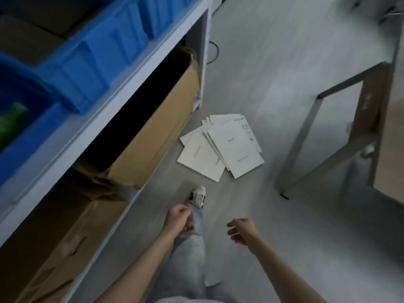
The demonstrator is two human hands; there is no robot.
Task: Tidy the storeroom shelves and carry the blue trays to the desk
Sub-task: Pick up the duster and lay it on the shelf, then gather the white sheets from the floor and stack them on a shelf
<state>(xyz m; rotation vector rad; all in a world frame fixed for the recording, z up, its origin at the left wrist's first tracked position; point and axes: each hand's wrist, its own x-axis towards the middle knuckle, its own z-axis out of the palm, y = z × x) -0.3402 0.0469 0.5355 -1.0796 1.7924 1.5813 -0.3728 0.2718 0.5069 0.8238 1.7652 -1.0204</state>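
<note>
Blue plastic trays point(102, 57) stand in a row on the white shelf point(122, 99) at the upper left; one at the far left holds something green point(11, 121). A loose pile of white sheets point(220, 145) lies on the grey floor ahead of my foot. My left hand point(178, 219) hangs over my leg with the fingers curled in and nothing in it. Out to the right, my right hand point(240, 230) has loosely parted fingers and is also empty. Both hands are well below the trays and short of the sheets.
Brown cardboard boxes point(157, 127) fill the space under the shelf, one jutting out towards the aisle. A metal table frame point(310, 132) with a flat cardboard piece point(367, 106) stands on the right. A black cable point(215, 51) loops on the floor by the shelf's end.
</note>
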